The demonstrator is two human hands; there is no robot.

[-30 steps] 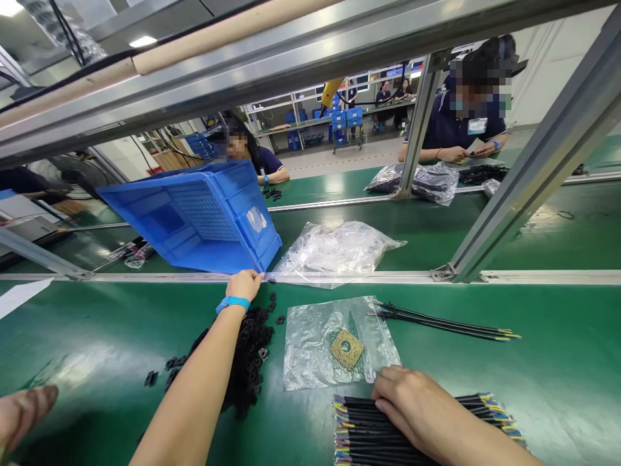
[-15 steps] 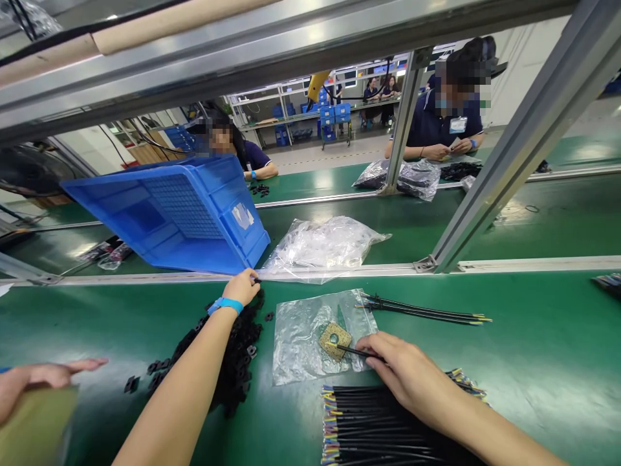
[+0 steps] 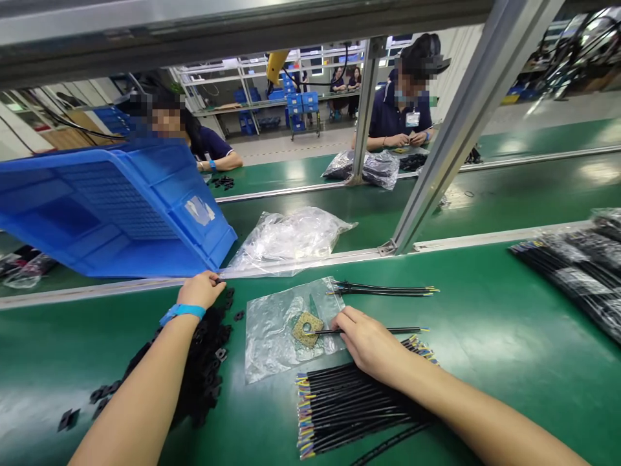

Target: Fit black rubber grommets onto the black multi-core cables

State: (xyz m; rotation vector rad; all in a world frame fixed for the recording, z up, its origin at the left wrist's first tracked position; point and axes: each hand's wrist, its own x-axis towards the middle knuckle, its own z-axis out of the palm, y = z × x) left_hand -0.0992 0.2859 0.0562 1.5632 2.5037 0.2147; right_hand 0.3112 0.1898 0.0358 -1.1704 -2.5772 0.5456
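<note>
My right hand (image 3: 366, 340) pinches a black cable (image 3: 405, 331) with bared coloured wire ends, its left tip over a speckled tan square piece with a hole (image 3: 301, 323). That square lies on a clear plastic bag (image 3: 264, 336). Below the hand is a thick row of similar black cables (image 3: 349, 404); a few more cables (image 3: 388, 289) lie above it. Up by the metal rail, my left hand (image 3: 200, 291) has its fingertips closed on a small black plastic part (image 3: 215, 281), mostly hidden. Under my left forearm spreads a pile of such parts (image 3: 206, 369).
A tilted blue crate (image 3: 208, 220) stands behind my left hand, beside a clear plastic bag (image 3: 301, 236). A metal post (image 3: 436, 142) rises from the rail. Bundles of wrapped cables (image 3: 572, 272) lie at right. Two co-workers sit across the bench.
The view has turned to the right, bringing the wrapped cable bundles into sight. Another person's hand at the left edge has gone out of view. Both my hands keep their grips.
</note>
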